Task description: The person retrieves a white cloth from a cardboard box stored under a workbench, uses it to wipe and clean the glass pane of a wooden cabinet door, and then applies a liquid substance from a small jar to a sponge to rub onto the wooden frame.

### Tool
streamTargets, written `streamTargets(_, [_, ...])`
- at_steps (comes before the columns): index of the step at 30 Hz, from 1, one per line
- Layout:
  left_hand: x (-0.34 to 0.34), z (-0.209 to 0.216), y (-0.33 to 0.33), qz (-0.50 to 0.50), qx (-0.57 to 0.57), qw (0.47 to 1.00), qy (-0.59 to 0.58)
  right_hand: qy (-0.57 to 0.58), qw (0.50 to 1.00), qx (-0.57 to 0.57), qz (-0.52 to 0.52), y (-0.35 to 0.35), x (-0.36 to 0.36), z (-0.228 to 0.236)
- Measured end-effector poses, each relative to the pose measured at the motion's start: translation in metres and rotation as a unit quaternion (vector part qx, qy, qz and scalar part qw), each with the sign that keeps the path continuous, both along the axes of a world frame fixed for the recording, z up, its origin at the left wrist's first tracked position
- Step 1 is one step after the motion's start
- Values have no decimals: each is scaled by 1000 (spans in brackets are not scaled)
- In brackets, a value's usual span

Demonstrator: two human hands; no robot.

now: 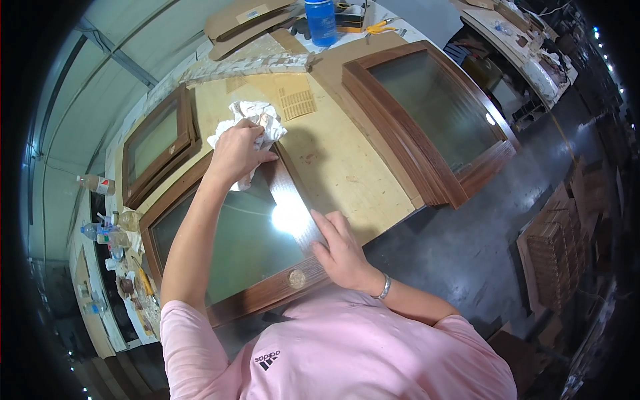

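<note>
A glass-paned brown wooden frame (250,297) lies in front of me, its near edge close to my body. At its far end my left hand (237,153) is closed on a crumpled white cloth (257,120), which bunches up beyond the fingers and hangs down over the frame's far corner. My right hand (343,250) grips the frame's right rail, fingers along the outer edge and thumb on top. A round pale spot (297,279) marks the near rail. Light glares strongly off the right rail beside my right hand.
Stacked brown glazed frames (427,113) stand at the right of the wooden worktable (347,180), a smaller framed pane (157,143) at the left. Behind are a blue bottle (321,23) and yellow-handled pliers (381,27). Several plastic bottles (110,233) stand at the far left.
</note>
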State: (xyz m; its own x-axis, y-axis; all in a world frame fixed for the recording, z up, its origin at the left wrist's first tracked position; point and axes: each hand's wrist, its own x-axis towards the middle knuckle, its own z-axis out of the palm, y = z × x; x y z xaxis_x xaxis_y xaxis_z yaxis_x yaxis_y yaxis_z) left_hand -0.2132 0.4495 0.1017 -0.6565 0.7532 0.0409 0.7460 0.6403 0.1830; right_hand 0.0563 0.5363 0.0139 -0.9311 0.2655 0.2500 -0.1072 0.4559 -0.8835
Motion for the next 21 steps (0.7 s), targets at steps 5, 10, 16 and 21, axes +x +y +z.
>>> streamTargets(5, [-2, 2, 0, 7, 4, 1000, -24, 3, 1000, 6, -1, 0, 0, -1])
streamTargets(10, [-1, -2, -3, -5, 16, 1000, -13, -1, 1000, 6, 2, 0, 0, -1])
streamTargets(16, [-2, -7, -7, 11, 41, 999, -10, -6, 1000, -3, 9, 0, 1, 1])
streamTargets(21, [4, -8, -6, 22, 40, 999, -1, -3, 1000, 4, 11, 0, 0, 1])
